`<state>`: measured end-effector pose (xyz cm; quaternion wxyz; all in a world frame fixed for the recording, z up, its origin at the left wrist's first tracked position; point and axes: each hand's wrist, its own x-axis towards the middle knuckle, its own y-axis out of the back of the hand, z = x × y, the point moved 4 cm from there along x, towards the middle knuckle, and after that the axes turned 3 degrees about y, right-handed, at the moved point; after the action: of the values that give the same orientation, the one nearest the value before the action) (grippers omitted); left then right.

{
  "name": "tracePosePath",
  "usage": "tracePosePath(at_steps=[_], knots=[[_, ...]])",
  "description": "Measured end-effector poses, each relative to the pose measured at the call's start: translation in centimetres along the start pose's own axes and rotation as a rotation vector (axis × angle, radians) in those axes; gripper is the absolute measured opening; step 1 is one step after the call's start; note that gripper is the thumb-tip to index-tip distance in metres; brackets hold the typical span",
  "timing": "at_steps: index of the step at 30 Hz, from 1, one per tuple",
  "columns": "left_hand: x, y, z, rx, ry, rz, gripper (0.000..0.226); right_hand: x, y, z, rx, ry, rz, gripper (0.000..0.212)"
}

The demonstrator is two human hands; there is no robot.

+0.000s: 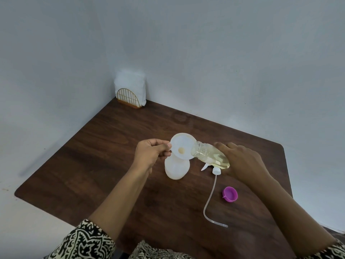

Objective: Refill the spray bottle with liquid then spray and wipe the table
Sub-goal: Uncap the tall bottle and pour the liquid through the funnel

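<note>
Now: refill bottle tipped over the funnel

From my remote seat I see the spray bottle, white and translucent, standing upright near the middle of the dark wooden table. A white funnel sits in its neck, tilted a little. My left hand pinches the funnel's left rim between thumb and forefinger, with the other fingers curled in below.

My right hand grips the clear refill bottle, fingers wrapped round its base end. That bottle is tipped over to the left, its open mouth over the funnel's right edge. Pale yellow liquid lies along its lower side, and a yellowish spot shows at the funnel's centre. I cannot tell whether a stream is running.

Just right of the spray bottle, partly under the refill bottle, the white spray head lies on the table, and its tube trails toward the near edge. A purple cap lies open side up, right of the tube.

In the far left corner, white napkins stand in a gold wire holder. Patterned sleeves show at the near edge.
</note>
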<state>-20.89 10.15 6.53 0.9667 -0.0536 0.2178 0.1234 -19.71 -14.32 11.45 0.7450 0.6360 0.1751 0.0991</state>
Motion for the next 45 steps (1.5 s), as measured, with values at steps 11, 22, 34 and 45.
tracePosePath(at_steps=[11, 22, 34, 45], knots=[[-0.08, 0.14, -0.04, 0.026, -0.003, 0.023, 0.002, 0.03, 0.16, -0.12, -0.009, -0.001, -0.012, 0.076], [-0.01, 0.1, -0.1, 0.016, 0.002, 0.024, 0.002, 0.13, 0.26, -0.17, -0.023, 0.003, -0.018, 0.075], [-0.12, 0.0, 0.0, 0.017, 0.005, 0.022, 0.002, 0.21, 0.09, 0.01, -0.013, 0.01, -0.005, 0.075], [-0.15, 0.14, 0.02, 0.029, 0.006, 0.028, 0.002, 0.17, 0.3, -0.09, -0.013, 0.014, 0.002, 0.075]])
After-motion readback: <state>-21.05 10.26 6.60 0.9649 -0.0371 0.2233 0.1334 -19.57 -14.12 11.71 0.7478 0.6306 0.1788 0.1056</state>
